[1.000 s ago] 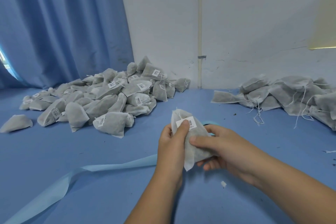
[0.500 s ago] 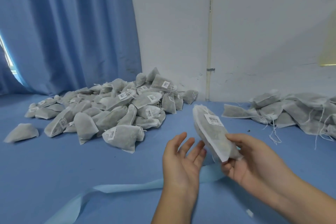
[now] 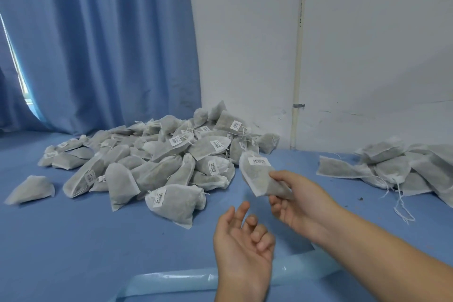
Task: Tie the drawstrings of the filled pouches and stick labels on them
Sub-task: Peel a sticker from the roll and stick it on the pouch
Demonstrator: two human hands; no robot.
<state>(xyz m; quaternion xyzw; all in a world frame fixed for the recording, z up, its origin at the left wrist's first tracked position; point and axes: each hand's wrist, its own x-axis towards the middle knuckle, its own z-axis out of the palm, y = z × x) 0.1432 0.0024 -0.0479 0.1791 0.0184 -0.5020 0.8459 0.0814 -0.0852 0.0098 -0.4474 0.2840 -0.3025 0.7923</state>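
Right hand [image 3: 297, 200] pinches a labelled pouch [image 3: 258, 174] aloft; left hand [image 3: 241, 245] hangs empty, palm up, loosely curled.

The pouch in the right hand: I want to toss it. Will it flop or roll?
Probably soft yet shape-holding: the pouch bulges though the right hand pinches one end. Likely light, since that pinch alone carries it. Unlikely to roll; pouches in the pile lie slumped.
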